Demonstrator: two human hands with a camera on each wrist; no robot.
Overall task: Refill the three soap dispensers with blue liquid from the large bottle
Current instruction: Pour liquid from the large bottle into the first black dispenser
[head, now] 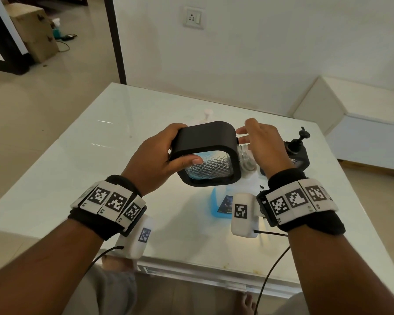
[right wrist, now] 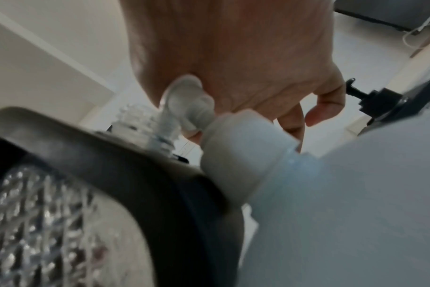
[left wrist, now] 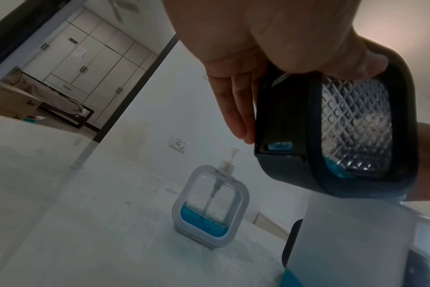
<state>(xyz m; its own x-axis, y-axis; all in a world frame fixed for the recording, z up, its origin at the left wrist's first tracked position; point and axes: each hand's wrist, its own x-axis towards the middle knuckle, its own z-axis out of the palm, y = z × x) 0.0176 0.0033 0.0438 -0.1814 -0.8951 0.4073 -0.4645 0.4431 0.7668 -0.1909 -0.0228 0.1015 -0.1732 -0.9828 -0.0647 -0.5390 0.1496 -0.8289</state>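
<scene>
- Gripped in the left hand (head: 152,159): black dispenser (head: 206,153), tipped on its side above the table (head: 82,160), thumb on its patterned clear window, fingers along the far side.
- Loosely spread beside the black dispenser's pump end: right hand (head: 263,147), holding nothing that can be made out.
- Standing on the table just under the black dispenser: large bottle (head: 221,202) with blue liquid.
- Upright beyond the black dispenser: white dispenser (left wrist: 210,205), blue at its bottom.
- Right of the black dispenser, behind the right hand: another dark dispenser (head: 297,153).
</scene>
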